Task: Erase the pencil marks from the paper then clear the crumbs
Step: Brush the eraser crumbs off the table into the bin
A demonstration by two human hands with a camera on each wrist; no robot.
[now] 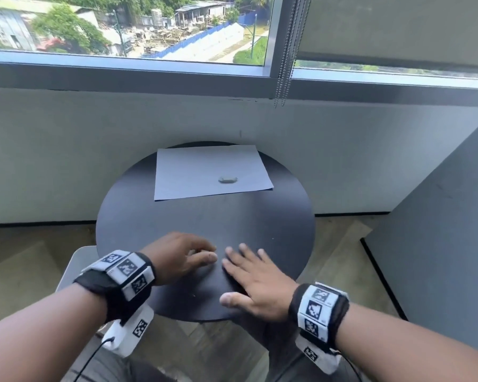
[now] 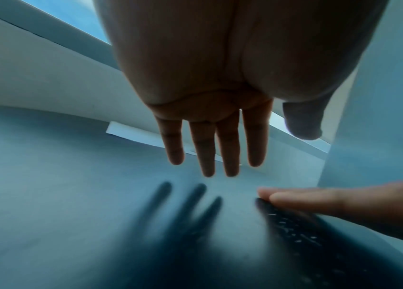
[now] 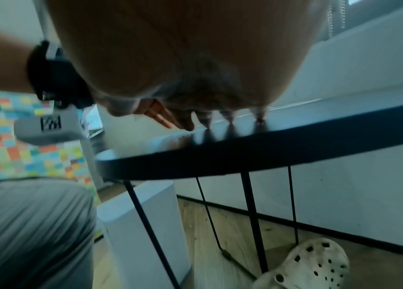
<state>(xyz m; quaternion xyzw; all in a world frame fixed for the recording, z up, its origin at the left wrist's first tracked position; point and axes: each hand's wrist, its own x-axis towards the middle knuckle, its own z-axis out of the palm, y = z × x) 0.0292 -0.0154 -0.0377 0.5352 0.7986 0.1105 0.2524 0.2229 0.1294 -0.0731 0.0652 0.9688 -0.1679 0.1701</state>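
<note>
A white sheet of paper (image 1: 210,172) lies at the far side of the round black table (image 1: 282,216), with a small pale eraser (image 1: 228,179) lying on it toward the right. My left hand (image 1: 182,257) hovers just over the near part of the table, fingers straight and holding nothing; its fingers (image 2: 205,148) show spread above their shadow. My right hand (image 1: 254,277) lies flat on the tabletop beside it, fingers spread, fingertips (image 3: 230,119) touching the surface. Small pale crumbs (image 2: 292,228) speckle the dark table under my right hand's fingers (image 2: 319,199).
The table stands against a white wall under a window (image 1: 149,28), with a bead cord (image 1: 283,64) hanging down. A grey partition (image 1: 439,230) is on the right. Under the table are thin black legs (image 3: 252,215) and a pale clog shoe (image 3: 307,267). A white stool (image 3: 141,224) stands at my left.
</note>
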